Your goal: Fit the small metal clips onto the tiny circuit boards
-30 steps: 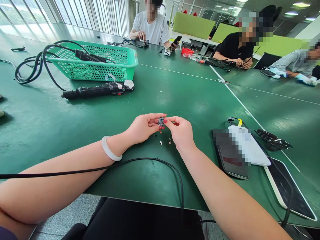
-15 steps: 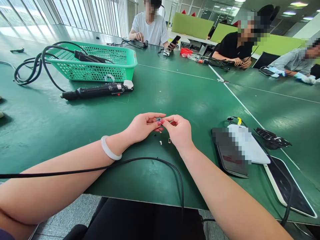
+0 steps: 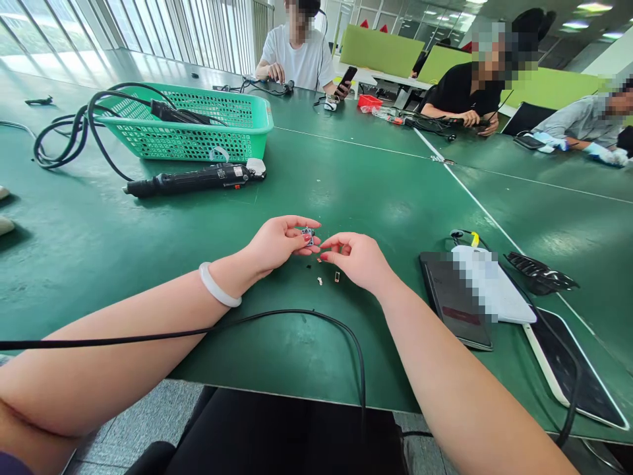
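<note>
My left hand point(image 3: 283, 243) pinches a small blue-grey electronic part point(image 3: 308, 235) between thumb and fingers, just above the table. My right hand point(image 3: 357, 258) is close by on the right, its thumb and index fingertips slightly apart, with nothing visible between them. Under the hands lie tiny loose pieces: a white bit point(image 3: 320, 281), a small copper-edged rectangular piece point(image 3: 337, 277) and a dark speck point(image 3: 309, 266). An orange bit point(image 3: 319, 260) shows just below the right fingertips.
A black electric screwdriver point(image 3: 192, 179) lies before a green basket point(image 3: 198, 142) with a corded black item. A black cable point(image 3: 277, 312) crosses my left forearm. Phones point(image 3: 457, 303) and a tablet point(image 3: 576, 369) lie at right. Several people sit across the green table point(image 3: 346, 185).
My right hand has drawn back to the right, away from the electronic part. My left hand has shifted slightly left and up, still holding the part, which is now more visible.
</note>
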The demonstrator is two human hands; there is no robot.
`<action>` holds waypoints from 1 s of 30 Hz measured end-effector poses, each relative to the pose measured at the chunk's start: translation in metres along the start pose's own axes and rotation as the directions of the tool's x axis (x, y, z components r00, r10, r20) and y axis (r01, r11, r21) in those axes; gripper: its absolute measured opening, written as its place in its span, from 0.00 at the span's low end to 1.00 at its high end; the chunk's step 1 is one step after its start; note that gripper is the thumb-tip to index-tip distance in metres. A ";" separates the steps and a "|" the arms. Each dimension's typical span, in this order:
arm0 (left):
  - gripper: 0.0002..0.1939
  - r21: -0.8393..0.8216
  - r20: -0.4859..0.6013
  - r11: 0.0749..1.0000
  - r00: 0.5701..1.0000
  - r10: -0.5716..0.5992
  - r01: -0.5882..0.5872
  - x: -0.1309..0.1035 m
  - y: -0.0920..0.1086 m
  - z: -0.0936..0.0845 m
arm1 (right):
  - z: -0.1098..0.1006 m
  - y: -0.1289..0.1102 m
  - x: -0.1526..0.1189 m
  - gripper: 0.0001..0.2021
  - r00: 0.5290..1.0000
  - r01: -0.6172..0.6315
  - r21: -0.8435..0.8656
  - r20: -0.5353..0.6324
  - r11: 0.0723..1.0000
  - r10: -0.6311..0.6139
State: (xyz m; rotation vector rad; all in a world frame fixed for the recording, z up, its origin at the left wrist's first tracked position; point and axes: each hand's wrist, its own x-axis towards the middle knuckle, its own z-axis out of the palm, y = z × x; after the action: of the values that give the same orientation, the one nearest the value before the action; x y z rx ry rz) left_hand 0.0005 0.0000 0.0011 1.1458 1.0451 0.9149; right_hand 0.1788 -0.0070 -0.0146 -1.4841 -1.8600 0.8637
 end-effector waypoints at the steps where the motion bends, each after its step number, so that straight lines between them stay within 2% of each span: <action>1: 0.12 -0.008 -0.016 1.000 1.000 -0.006 0.005 0.001 0.000 -0.001 | 0.000 0.001 -0.001 0.08 1.000 0.016 -0.091 0.019 0.996 -0.014; 3: 0.11 -0.018 -0.033 1.000 0.999 -0.018 0.018 0.001 -0.001 -0.001 | 0.004 0.001 -0.001 0.08 0.997 0.071 -0.213 0.042 0.974 -0.064; 6: 0.11 -0.047 -0.037 0.998 0.999 -0.039 0.037 0.002 -0.005 0.000 | 0.009 0.000 0.000 0.06 0.993 0.117 -0.293 0.057 0.949 -0.105; 13: 0.13 -0.118 -0.040 0.993 0.999 -0.020 0.015 0.004 -0.009 0.000 | 0.011 -0.002 0.002 0.02 0.994 0.109 -0.308 0.053 0.945 -0.097; 17: 0.15 -0.125 -0.026 0.992 1.000 -0.014 0.011 0.005 -0.009 -0.001 | 0.009 -0.001 0.001 0.04 0.993 0.113 -0.281 0.054 0.953 -0.102; 20: 0.14 -0.125 -0.017 0.992 0.999 -0.030 0.027 0.004 -0.008 -0.001 | 0.007 0.000 -0.001 0.04 0.996 0.085 -0.200 0.015 0.976 -0.084; 24: 0.14 -0.125 0.013 0.992 0.999 -0.031 0.033 0.003 -0.006 0.000 | 0.003 -0.001 -0.001 0.04 0.989 0.052 -0.003 -0.138 0.999 -0.052; 30: 0.12 -0.055 0.051 0.998 0.999 0.018 -0.015 0.004 -0.008 0.000 | 0.000 -0.003 0.001 0.05 0.972 0.035 0.297 -0.233 0.954 0.037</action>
State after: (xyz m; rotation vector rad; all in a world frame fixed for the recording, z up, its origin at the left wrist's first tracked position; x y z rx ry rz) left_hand 0.0020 0.0023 -0.0074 1.1277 0.9650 0.9174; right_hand 0.1772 -0.0063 -0.0123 -1.3332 -1.4817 0.8832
